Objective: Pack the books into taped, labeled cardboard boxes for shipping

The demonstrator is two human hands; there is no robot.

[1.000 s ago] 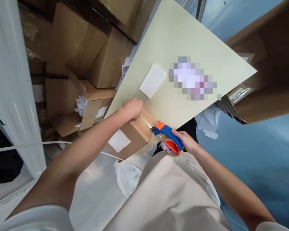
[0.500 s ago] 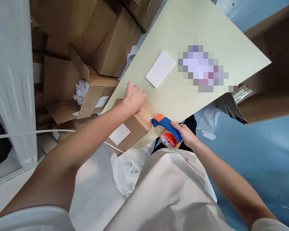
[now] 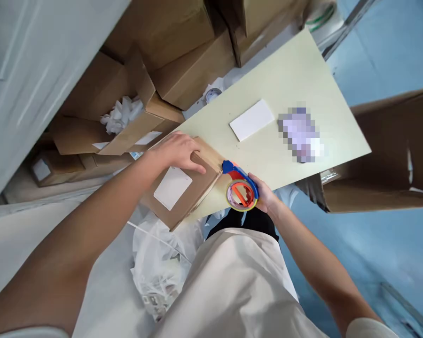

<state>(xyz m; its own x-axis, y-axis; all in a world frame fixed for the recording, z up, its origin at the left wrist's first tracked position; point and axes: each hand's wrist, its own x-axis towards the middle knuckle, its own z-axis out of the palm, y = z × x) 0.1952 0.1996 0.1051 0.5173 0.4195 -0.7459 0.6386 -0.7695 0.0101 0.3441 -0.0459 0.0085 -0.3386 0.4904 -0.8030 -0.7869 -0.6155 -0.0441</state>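
Note:
A brown cardboard box (image 3: 178, 209) with a white label (image 3: 172, 188) lies at the near left edge of the pale tabletop. My left hand (image 3: 181, 149) grips its upper end, thumb stretched over the labelled face and fingers across the far edge. In my right hand (image 3: 264, 193) is a blue and orange tape dispenser (image 3: 253, 185) with a tape roll in it. The dispenser's blue head is at the box's right corner, beside the side with clear tape; whether they touch I cannot tell.
On the pale tabletop (image 3: 292, 61) lie a white flat rectangle (image 3: 252, 120) and a blurred-out item (image 3: 299, 134). An open carton (image 3: 134, 136) with crumpled white paper stands left. Another large carton (image 3: 380, 192) is at right. A clear plastic bag (image 3: 162, 253) sits below.
My left hand has gone from a closed fist on the box's taped side to a spread grip over its labelled face. The dispenser has turned and shows its roll more face-on. The view has rotated.

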